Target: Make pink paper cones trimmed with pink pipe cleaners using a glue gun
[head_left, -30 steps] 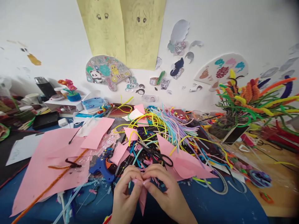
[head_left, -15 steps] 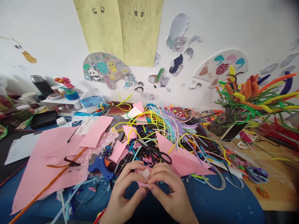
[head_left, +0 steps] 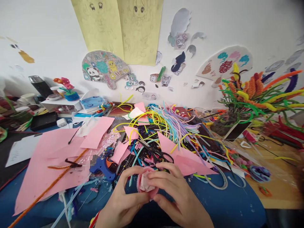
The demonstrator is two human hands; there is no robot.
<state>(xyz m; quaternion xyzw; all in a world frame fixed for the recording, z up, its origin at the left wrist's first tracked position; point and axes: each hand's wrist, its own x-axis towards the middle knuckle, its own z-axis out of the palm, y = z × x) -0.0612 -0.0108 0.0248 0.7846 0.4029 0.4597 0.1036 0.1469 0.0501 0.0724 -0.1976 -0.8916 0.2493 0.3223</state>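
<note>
Close to my body, over the table's front edge, both hands are around a small round pink piece (head_left: 140,185) with a fuzzy rim and a wad of whitish paper (head_left: 145,183) inside it. The thumb and fingers of my left hand (head_left: 123,198) curve round its left side. My right hand (head_left: 178,193) grips the right side, with fingertips lying on the white wad. The underside of the piece is hidden. Just beyond my right fingers are black-handled scissors (head_left: 155,154). A blue glue gun (head_left: 104,168) lies beyond my left hand.
Pink sheets (head_left: 35,171) cover the left of the blue table, with an orange fuzzy stem (head_left: 51,188) across them. Pastel pipe cleaners (head_left: 171,118) heap up in the middle. At right stand a vase of fuzzy stems (head_left: 220,126) and a leaning phone (head_left: 238,130).
The pink piece has turned, so its round rim and the white wad now face up. My right fingers have spread over its top; my left hand has opened wider round its side.
</note>
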